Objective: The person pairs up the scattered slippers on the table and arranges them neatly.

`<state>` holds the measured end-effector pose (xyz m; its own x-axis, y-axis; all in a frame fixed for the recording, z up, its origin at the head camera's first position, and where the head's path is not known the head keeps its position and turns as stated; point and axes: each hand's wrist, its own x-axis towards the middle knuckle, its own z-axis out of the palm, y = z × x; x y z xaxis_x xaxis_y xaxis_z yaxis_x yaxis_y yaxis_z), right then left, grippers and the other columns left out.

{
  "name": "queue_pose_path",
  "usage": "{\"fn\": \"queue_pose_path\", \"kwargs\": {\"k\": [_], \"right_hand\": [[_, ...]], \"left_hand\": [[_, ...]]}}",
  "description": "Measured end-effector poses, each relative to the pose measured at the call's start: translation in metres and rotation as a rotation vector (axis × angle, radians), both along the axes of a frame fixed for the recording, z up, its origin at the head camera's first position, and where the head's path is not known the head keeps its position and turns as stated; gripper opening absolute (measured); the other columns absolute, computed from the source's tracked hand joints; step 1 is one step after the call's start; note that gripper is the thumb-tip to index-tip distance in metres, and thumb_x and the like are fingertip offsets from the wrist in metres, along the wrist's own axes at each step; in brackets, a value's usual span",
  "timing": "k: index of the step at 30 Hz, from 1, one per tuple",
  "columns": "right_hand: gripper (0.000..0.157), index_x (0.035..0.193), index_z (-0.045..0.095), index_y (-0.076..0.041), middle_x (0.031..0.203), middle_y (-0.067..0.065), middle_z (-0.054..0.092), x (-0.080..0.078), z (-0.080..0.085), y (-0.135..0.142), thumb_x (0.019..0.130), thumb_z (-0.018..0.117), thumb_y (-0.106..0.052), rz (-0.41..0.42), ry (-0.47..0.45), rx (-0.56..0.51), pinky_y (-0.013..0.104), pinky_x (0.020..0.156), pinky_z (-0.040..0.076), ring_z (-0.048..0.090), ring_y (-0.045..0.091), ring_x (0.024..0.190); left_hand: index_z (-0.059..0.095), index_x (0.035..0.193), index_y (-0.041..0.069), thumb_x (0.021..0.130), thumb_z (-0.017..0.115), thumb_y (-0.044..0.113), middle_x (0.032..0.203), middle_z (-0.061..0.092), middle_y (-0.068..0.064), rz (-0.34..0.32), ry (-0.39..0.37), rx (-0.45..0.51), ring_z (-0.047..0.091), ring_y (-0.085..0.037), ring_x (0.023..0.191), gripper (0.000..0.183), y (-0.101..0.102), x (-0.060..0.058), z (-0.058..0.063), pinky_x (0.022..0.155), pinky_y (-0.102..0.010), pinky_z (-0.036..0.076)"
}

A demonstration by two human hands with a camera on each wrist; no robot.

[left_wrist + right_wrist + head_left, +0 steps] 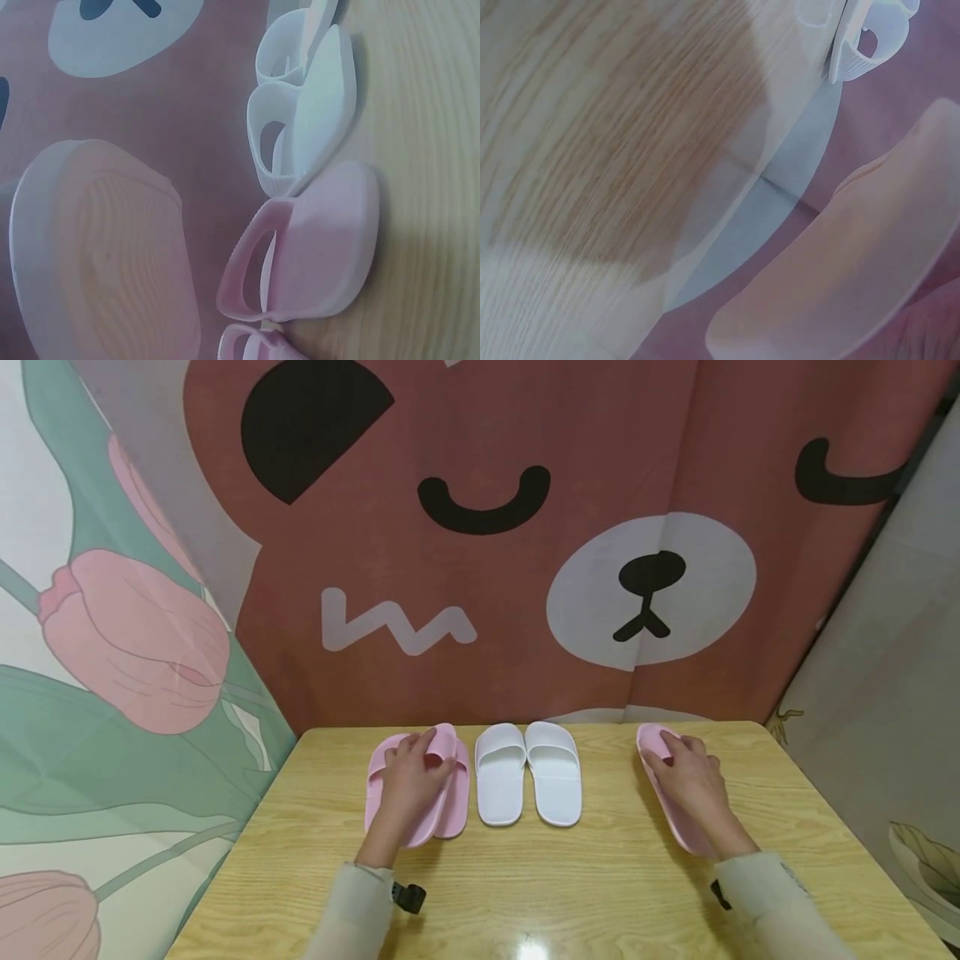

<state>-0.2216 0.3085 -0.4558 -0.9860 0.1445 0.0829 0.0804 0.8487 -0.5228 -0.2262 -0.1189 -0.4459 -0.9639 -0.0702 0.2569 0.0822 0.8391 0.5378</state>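
Observation:
My left hand grips a pink slipper by its strap, tilted over two other pink slippers on the table. One of those, the left pink slipper, is partly covered by the hand; the right pink slipper shows along its outer side. The left wrist view has the held slipper's sole at left, raised off the wood. Over at the right, my right hand holds another pink slipper by the strap, tilted above the table. Its sole edge fills the lower right of the right wrist view.
Two white slippers, a left white slipper and a right white slipper, lie side by side between the hands near the back edge. The wooden table ends against a bear-print curtain. Tulip-print cloth hangs at left.

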Motion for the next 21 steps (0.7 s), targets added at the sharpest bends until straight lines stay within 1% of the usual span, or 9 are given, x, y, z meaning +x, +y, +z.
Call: {"fn": "queue_pose_path", "kwargs": {"k": [5,9,16,21], "right_hand": [[0.076,0.156,0.033,-0.003,0.151,0.038,0.027,0.0,0.001,-0.001,0.102,0.047,-0.055,-0.005,0.004,0.001,0.072,0.09,0.037,0.035,0.065,0.121],[0.077,0.156,0.033,-0.003,0.151,0.037,0.027,0.0,0.002,-0.002,0.102,0.046,-0.056,-0.002,0.008,-0.002,0.072,0.089,0.038,0.035,0.065,0.121],[0.075,0.157,0.033,-0.004,0.152,0.037,0.026,-0.001,0.002,-0.005,0.102,0.047,-0.054,-0.001,0.003,-0.009,0.073,0.09,0.038,0.034,0.064,0.123],[0.074,0.157,0.033,-0.004,0.152,0.036,0.027,-0.001,0.003,-0.009,0.102,0.048,-0.052,0.0,0.016,-0.016,0.073,0.091,0.037,0.034,0.063,0.124]], "left_hand": [[0.052,0.149,0.018,0.088,0.072,0.045,0.146,0.049,-0.02,-0.013,0.002,0.016,0.044,-0.046,0.122,0.07,0.006,0.0,0.0,0.097,-0.06,0.042],[0.052,0.149,0.017,0.088,0.073,0.044,0.145,0.05,-0.02,-0.028,0.016,0.032,0.044,-0.046,0.121,0.07,0.011,-0.001,0.001,0.096,-0.059,0.042],[0.051,0.15,0.018,0.087,0.073,0.045,0.146,0.05,-0.018,-0.026,0.016,0.028,0.045,-0.044,0.122,0.071,0.016,-0.003,0.0,0.098,-0.058,0.042],[0.052,0.15,0.019,0.088,0.073,0.045,0.146,0.05,-0.019,-0.036,0.014,0.03,0.044,-0.045,0.123,0.07,0.02,-0.004,0.003,0.098,-0.059,0.043]]}}
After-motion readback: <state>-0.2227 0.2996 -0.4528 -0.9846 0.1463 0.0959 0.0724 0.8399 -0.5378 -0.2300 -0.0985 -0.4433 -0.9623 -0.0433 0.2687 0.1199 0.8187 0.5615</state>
